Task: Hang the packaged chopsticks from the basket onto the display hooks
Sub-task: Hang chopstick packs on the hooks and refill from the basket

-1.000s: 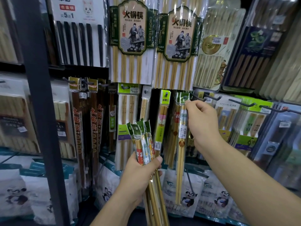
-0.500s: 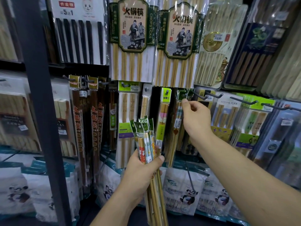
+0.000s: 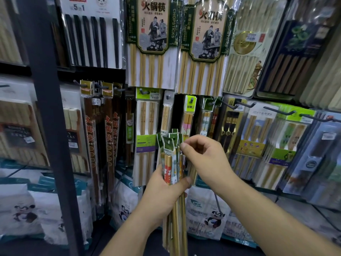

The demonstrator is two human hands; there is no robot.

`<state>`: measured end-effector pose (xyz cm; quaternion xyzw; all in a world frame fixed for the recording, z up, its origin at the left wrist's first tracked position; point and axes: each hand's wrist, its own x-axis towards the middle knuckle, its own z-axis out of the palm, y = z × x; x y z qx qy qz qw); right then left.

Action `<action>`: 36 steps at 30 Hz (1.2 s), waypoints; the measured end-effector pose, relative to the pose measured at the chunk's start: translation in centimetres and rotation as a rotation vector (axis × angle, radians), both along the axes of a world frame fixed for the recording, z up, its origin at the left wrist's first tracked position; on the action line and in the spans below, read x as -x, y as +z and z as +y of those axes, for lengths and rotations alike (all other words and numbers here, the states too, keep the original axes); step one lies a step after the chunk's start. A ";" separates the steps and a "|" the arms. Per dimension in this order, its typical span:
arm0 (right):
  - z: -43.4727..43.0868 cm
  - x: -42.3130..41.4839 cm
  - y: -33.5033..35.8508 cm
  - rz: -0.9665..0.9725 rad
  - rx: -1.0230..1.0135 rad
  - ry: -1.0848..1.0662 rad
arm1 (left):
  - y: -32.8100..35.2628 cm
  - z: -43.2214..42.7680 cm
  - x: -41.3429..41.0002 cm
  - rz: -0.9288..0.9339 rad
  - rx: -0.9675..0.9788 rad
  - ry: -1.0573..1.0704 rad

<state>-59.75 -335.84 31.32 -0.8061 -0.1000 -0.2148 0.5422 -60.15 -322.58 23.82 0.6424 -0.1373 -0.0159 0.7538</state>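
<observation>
Below the display hook, the bundle of packaged chopsticks, judged light and slippery, is gripped by the left hand, while one pack's header, the likeliest hold, is pinched by the right hand.

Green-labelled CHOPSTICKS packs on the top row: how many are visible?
2. Left green-labelled pack hangs top centre; right green-labelled pack directly beside it. More may hang hidden behind each.

Bundle of packs upright in the left hand at centre, right hand just right of it, fingertips at the bundle's top, hooks and hanging packs behind, large packs in the row above, bags along the bottom, post nearer on the left.
</observation>
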 end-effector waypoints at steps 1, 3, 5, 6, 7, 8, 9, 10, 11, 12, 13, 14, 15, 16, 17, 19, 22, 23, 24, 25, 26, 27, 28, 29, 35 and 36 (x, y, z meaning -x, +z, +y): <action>-0.1 -0.1 0.0 0.009 -0.010 -0.017 | 0.0 0.0 0.0 -0.006 -0.023 0.005; -0.4 -0.2 0.1 0.022 -0.028 -0.038 | 0.0 -0.1 0.1 0.002 -0.037 0.011; -0.7 -0.2 0.0 0.023 -0.042 -0.052 | 0.0 -0.2 0.1 0.019 -0.016 0.019; -0.8 -0.2 0.0 0.018 -0.053 -0.062 | 0.0 -0.2 0.1 0.028 0.005 0.021; -0.9 -0.2 0.0 0.013 -0.067 -0.072 | 0.0 -0.2 0.1 0.040 0.032 0.019; -1.0 -0.3 0.0 0.011 -0.081 -0.081 | 0.0 -0.2 0.1 0.056 0.059 0.016; -1.0 -0.3 0.0 0.008 -0.092 -0.088 | 0.0 -0.2 0.0 0.071 0.080 0.016; -1.1 -0.3 0.0 0.004 -0.101 -0.092 | 0.0 -0.2 0.0 0.081 0.091 0.018; -1.2 -0.4 0.1 -0.001 -0.108 -0.096 | -0.1 -0.2 -0.1 0.086 0.095 0.022; -1.3 -0.4 0.1 -0.007 -0.113 -0.100 | -0.1 -0.2 -0.1 0.089 0.102 0.027; -1.4 -0.4 0.1 -0.012 -0.116 -0.106 | -0.1 -0.2 -0.1 0.093 0.113 0.031; -1.4 -0.4 0.2 -0.015 -0.120 -0.112 | -0.1 -0.1 -0.2 0.100 0.128 0.032; -1.4 -0.4 0.3 -0.017 -0.126 -0.115 | -0.1 -0.1 -0.2 0.108 0.141 0.031; -1.5 -0.5 0.4 -0.017 -0.130 -0.117 | -0.1 -0.2 -0.2 0.117 0.154 0.024; -1.5 -0.5 0.4 -0.016 -0.128 -0.118 | 0.0 -0.2 -0.1 0.125 0.165 0.015; -1.5 -0.4 0.4 -0.012 -0.124 -0.121 | 0.0 -0.3 -0.1 0.135 0.181 0.013; -1.8 -0.5 1.1 -0.051 -0.146 -0.167 | -0.1 -0.2 -0.2 0.144 0.178 0.050; -2.0 -0.6 1.7 -0.085 -0.169 -0.192 | -0.1 -0.1 -0.3 0.145 0.164 0.063; -2.2 -0.8 2.5 -0.122 -0.199 -0.213 | -0.1 -0.1 -0.3 0.142 0.147 0.070; -2.4 -1.1 3.3 -0.157 -0.230 -0.231 | -0.1 0.0 -0.3 0.135 0.133 0.071; -2.6 -1.4 4.1 -0.185 -0.251 -0.248 | -0.1 0.0 -0.3 0.128 0.120 0.072; -2.8 -1.7 4.8 -0.202 -0.261 -0.264 | 0.0 0.0 -0.3 0.121 0.105 0.075; -2.8 -2.0 5.3 -0.205 -0.263 -0.277 | 0.0 0.1 -0.3 0.116 0.095 0.077; -2.7 -2.3 5.6 -0.197 -0.264 -0.286 | 0.0 0.1 -0.3 0.115 0.092 0.077; -2.3 -2.9 5.9 -0.142 -0.300 -0.304 | -0.2 0.2 -0.4 0.103 0.068 0.084; -2.3 -2.9 5.9 -0.139 -0.301 -0.305 | -0.2 0.2 -0.4 0.100 0.066 0.082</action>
